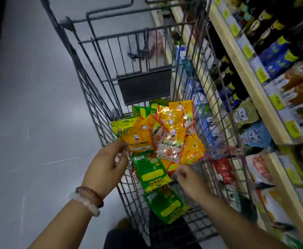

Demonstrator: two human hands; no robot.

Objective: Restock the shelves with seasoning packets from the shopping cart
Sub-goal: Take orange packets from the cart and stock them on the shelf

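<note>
A bunch of orange seasoning packets [172,133] is fanned out over the wire shopping cart [100,90]. My left hand [106,168], with two bracelets on its wrist, pinches the fan's lower left corner between thumb and fingers. My right hand [188,178] has its fingers curled at the lower edge of the orange packets and seems to pinch them. Green seasoning packets [150,173] lie under the fan in the cart, with more green and yellow ones [123,125] behind it. The store shelves [251,81] run along the right.
The shelves on the right hold dark sauce bottles [265,27], blue bags [276,56] and other packaged goods behind yellow price tags. The cart's folded child-seat flap [145,87] stands at its far end. Grey floor [30,105] lies to the left.
</note>
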